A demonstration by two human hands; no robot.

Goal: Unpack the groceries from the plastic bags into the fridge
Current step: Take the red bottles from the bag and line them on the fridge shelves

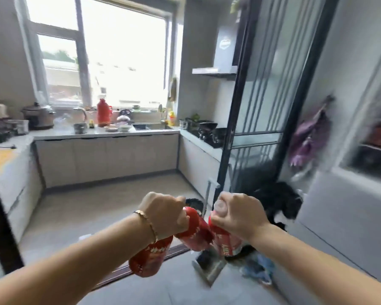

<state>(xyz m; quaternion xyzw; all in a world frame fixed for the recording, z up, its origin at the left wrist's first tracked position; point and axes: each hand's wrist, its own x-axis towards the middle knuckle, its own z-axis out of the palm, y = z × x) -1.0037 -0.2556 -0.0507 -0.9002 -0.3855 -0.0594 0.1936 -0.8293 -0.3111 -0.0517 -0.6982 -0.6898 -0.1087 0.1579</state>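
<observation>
From the head view, both hands are raised in front of the body at the kitchen doorway, each curled tight round red-labelled drinks bottles. The left hand (165,213) appears to grip two by their necks: a lower bottle (151,258) hanging beneath the wrist and a second bottle (196,230) slanting toward the middle. The right hand (238,214) is closed round the neck of a third bottle (226,241), whose pale top shows above the fist. Held by the necks, the bodies hang freely, which probably lets several be carried in one trip. The bodies nearly touch between the hands. Below them on the floor lies a crumpled bluish plastic bag (257,269) — probably where they came from. At the far right stands what seems to be the fridge (350,216), grey-fronted, with a dark open compartment higher up whose contents are lost in blur. The bottles are not yet inside it. Farther off, the desk (106,134) under the window carries a red flask (103,113) and pots.
</observation>
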